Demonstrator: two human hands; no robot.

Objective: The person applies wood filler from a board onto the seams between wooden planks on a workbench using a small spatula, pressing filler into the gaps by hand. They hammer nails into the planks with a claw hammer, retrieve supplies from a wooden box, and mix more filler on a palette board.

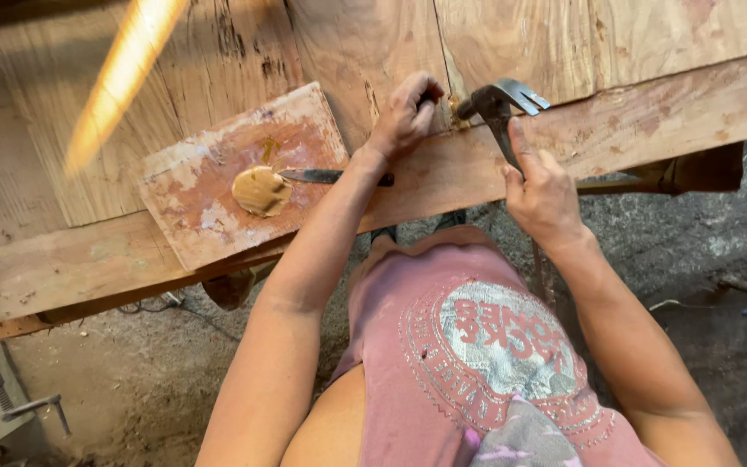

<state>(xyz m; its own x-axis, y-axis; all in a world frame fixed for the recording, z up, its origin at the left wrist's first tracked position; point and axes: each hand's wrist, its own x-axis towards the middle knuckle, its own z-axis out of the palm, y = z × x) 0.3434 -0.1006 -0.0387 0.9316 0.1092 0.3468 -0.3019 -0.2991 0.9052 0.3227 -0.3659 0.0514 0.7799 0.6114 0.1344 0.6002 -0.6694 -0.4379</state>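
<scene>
1. The right hand (542,195) grips the handle of a claw hammer (501,102), thumb laid along the shaft; the metal head lies low over the wood, claw pointing right.
2. The left hand (406,114) is pinched narrow around a small dark thing at the seam between two boards, just left of the hammer head. What it holds is too small to tell.
3. Both hands meet at the near edge of the table (650,112), a top of wide, pale, streaked boards with a thicker plank along the front.
4. Left of the left forearm lies a scrap board (209,186), stained reddish and white, set at a slant on the table.
5. On that board sits a blob of tan putty (259,190), and a putty knife (322,176) lies with its tip touching the blob, handle running under the forearm.
6. Below the table edge shows a dusty grey floor (719,259).
</scene>
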